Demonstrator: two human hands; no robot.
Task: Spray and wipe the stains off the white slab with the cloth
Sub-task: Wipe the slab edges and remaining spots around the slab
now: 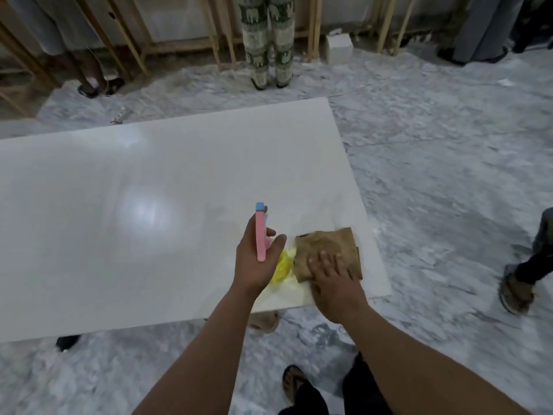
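A large glossy white slab fills the middle of the view. My left hand grips a spray bottle with a pink top, a blue nozzle and a yellow body, held just above the slab near its right front corner. To its right a folded brown cloth lies on the slab. My right hand presses flat on the cloth's near part with straight fingers. No stain shows clearly on the slab from here.
The floor around the slab is grey marble. A person in patterned trousers stands beyond the far edge, another person's legs are at the far left, and a shoe steps in at the right. Wooden frames line the back.
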